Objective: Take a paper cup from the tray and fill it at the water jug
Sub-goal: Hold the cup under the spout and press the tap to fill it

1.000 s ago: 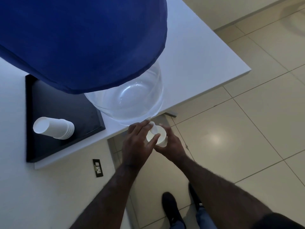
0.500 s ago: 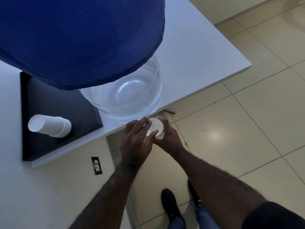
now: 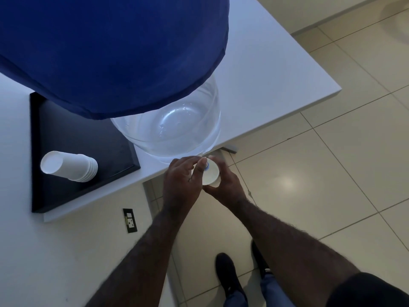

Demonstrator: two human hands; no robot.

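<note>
At frame center, the right hand (image 3: pixel 228 187) is cupping the cup (image 3: pixel 212 173) from below, fingers closed around it, under the jug (image 3: pixel 172 127) at the table (image 3: pixel 265 85) edge. The left hand (image 3: pixel 181 182) is pinching the tap (image 3: pixel 204 166).

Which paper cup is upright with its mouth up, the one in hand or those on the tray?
The cup held by the right hand under the tap. The stack of cups on the black tray lies on its side.
</note>
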